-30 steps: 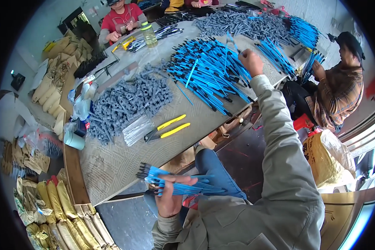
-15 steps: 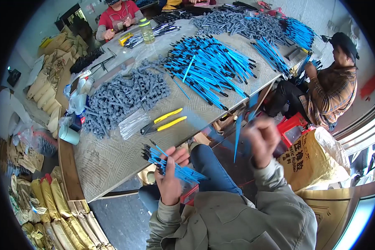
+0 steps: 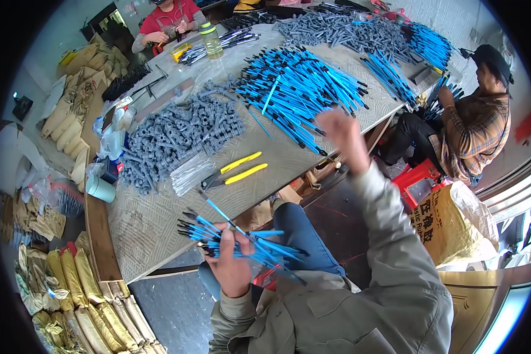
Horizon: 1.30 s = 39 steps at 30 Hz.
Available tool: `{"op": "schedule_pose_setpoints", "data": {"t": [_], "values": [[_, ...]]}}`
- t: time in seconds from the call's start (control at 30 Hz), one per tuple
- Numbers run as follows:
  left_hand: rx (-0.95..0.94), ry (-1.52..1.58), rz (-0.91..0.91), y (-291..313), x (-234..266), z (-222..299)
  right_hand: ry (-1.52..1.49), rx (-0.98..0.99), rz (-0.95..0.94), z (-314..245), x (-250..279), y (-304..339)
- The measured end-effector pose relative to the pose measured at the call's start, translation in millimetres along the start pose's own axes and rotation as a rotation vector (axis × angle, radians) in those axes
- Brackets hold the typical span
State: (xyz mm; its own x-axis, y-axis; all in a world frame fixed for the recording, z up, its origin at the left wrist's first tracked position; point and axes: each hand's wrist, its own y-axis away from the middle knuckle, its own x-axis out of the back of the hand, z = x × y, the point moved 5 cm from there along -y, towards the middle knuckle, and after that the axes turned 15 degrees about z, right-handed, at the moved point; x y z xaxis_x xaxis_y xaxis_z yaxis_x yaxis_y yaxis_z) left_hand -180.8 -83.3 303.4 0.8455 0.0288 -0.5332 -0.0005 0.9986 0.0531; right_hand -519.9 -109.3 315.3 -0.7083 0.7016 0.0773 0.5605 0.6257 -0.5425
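Note:
My left hand [image 3: 230,272] is closed around a loose bundle of thin blue rods [image 3: 271,246] with black ends, held over my lap by the table's front edge. The rods fan out to both sides, and one sticks up toward the table. My right hand [image 3: 344,140] is raised at the front right of a large pile of blue rods [image 3: 298,88] on the table. Motion blurs its fingers, so I cannot make out whether they hold anything. Yellow-handled pliers [image 3: 236,171] lie on the table beside a bunch of thin silvery pins [image 3: 193,173].
A heap of grey plastic fittings [image 3: 180,135] covers the table's left part. A bottle [image 3: 211,41] stands farther back. On the right sit a person in a plaid shirt [image 3: 484,130], a red stool [image 3: 416,180] and a large sack [image 3: 454,221]. Another person [image 3: 168,26] works across the table.
My right hand has moved up and left to the pile's edge. Blurred blue strips near it before no longer show there. The bundle in my left hand is more spread out.

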Motion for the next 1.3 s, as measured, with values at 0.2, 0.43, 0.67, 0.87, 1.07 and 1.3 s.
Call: {"op": "schedule_pose_setpoints", "data": {"t": [0.2,0.43,0.67,0.87,1.07,1.3], "values": [[0.227,0.251,-0.087,11,-13,10,1.103,0.062,0.226,75,40,-136],[0.309,0.195,-0.198,12,-9,-1,1.048,0.149,0.225,66,17,-150],[0.190,-0.006,0.009,3,10,2,0.270,0.229,0.090,-43,-35,-41],[0.024,0.038,0.129,-22,12,18,0.187,0.360,-0.174,-98,-80,122],[-0.061,0.082,0.189,-20,23,18,0.287,0.544,-0.278,-107,-107,174],[-0.142,0.059,0.371,-11,29,25,0.269,0.567,-0.399,-111,-110,181]]}}
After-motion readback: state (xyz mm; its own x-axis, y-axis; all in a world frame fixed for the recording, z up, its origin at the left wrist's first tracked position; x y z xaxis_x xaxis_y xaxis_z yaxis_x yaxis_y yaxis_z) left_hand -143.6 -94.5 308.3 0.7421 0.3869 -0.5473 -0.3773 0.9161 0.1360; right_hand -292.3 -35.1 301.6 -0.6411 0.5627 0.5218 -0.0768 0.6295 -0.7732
